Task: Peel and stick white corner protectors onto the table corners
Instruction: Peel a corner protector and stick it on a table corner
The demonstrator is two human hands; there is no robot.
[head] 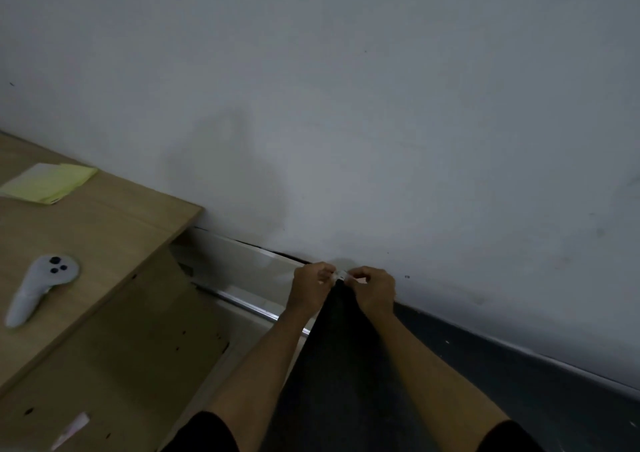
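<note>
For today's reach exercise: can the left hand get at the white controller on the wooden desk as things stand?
Probably yes, once freed: nothing stands between the left hand and the controller, but its fingers now pinch the corner protector.

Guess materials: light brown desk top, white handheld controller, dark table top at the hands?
Light brown desk top: looks like wood-grain laminate board, matte; faint grain. White handheld controller: probably moulded plastic, smooth, dark buttons. Dark table top: too dim to tell; matte, no grain visible. Left hand and right hand pinch a small white corner protector there, too small to judge.
</note>
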